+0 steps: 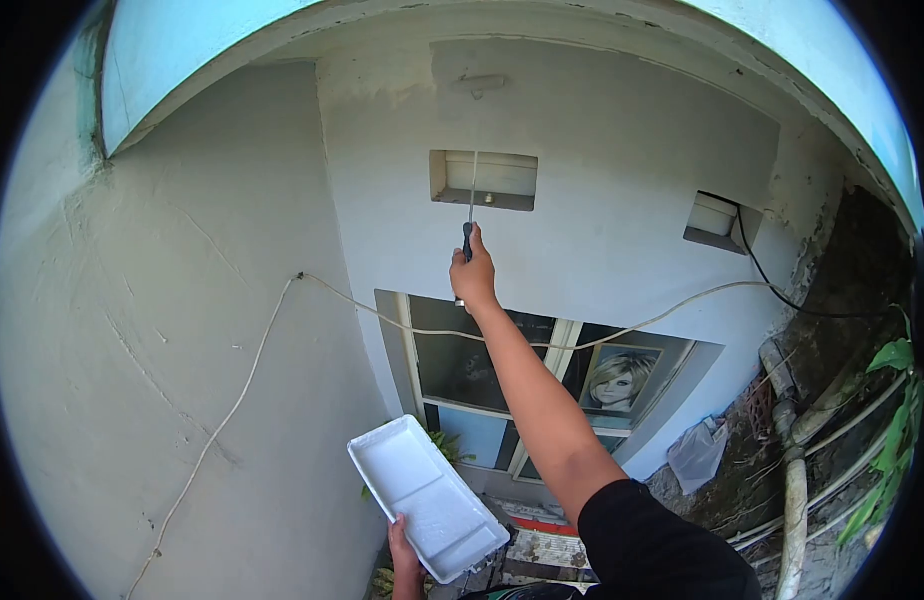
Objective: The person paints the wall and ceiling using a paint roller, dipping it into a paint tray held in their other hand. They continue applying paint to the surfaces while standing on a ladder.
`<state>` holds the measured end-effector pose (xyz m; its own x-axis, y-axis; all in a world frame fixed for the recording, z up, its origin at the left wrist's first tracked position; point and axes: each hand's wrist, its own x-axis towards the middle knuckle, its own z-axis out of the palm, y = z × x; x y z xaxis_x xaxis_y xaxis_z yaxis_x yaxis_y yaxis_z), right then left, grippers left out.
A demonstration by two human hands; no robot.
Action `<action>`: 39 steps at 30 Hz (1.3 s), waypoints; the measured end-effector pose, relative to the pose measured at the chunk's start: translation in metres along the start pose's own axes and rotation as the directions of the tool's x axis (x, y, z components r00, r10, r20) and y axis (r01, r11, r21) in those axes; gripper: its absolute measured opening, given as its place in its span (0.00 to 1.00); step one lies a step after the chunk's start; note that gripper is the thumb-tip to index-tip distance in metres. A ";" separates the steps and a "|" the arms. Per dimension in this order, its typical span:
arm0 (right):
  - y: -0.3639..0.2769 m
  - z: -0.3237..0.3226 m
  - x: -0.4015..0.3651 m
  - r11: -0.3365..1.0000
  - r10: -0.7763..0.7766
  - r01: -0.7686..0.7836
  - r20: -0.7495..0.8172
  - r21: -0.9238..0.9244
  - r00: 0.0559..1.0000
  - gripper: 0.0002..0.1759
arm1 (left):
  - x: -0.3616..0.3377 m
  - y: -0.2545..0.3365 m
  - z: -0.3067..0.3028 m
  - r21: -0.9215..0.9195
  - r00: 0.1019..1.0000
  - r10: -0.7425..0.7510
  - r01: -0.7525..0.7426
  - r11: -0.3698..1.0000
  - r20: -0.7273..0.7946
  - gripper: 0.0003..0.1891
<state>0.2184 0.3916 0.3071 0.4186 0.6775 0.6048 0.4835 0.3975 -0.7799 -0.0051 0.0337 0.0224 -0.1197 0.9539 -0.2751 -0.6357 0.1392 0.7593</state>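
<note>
My right hand (474, 275) is stretched out toward the wall, its fingers wrapped round the dark handle of a thin-shafted tool (469, 240). The tool's pale shaft points up across a small recessed opening (487, 180) in the wall; whether its tip touches anything is unclear. Low in the view, my left hand (403, 550) grips the lower left edge of a white paint tray (429, 500). The tray is tilted and has a whitish film inside.
A pale cord (252, 385) runs across the left wall and in front of the window (482, 370). At the right are a second recess (717, 220) with a black cable (750, 250), pipes (794, 500), a plastic bag (698, 455) and green leaves (892, 450).
</note>
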 end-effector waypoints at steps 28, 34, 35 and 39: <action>-0.034 0.027 -0.010 0.944 0.176 -0.176 0.027 0.280 0.984 0.36 | 0.013 -0.013 -0.019 -0.089 1.000 0.006 -0.008 0.996 -0.026 0.31; -0.003 0.013 -0.077 0.956 0.173 -0.176 0.034 0.234 0.984 0.34 | 0.012 -0.004 -0.019 -0.033 1.000 0.014 -0.015 0.999 -0.017 0.30; -0.003 0.024 -0.061 0.977 0.118 -0.112 -0.020 0.182 0.993 0.35 | 0.010 -0.001 -0.017 -0.031 1.000 0.015 -0.015 0.999 -0.019 0.30; -0.044 0.041 0.044 0.985 0.026 -0.017 -0.049 0.173 0.998 0.37 | 0.002 0.008 -0.002 -0.031 0.998 0.045 -0.046 0.998 -0.035 0.28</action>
<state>0.1835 0.4294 0.3614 0.4681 0.6566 0.5914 0.3362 0.4866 -0.8064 -0.0120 0.0357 0.0266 -0.1747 0.9493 -0.2613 -0.6526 0.0871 0.7527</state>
